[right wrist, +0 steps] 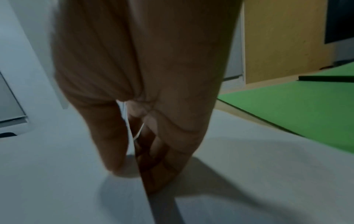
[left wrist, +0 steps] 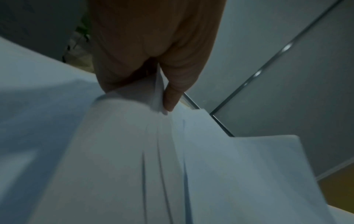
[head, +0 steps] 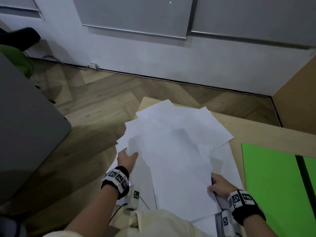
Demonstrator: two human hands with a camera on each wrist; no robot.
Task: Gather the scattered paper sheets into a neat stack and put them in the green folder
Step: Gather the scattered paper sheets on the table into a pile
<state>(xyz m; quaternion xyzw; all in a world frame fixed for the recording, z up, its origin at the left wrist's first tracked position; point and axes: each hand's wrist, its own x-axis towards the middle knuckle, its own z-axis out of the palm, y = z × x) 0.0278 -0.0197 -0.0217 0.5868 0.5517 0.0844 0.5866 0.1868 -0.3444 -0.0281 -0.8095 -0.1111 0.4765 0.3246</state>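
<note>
Several white paper sheets (head: 172, 147) lie fanned and overlapping on a low wooden board (head: 253, 134). My left hand (head: 127, 159) grips the left edge of the sheets (left wrist: 172, 151), thumb on top and fingers underneath. At the near right edge, my right hand (head: 218, 185) pinches a sheet (right wrist: 76, 189) between thumb and fingers. The green folder (head: 273, 185) lies open on the board to the right of the papers, its dark spine showing; it also shows in the right wrist view as the green folder (right wrist: 296, 109).
A grey cushioned seat (head: 25, 125) stands at the left on the wood floor (head: 95, 100). White wall panels (head: 136, 48) run along the back. A tan cabinet side (head: 297, 93) rises at the right. My knee in pale trousers (head: 153, 223) is at the bottom.
</note>
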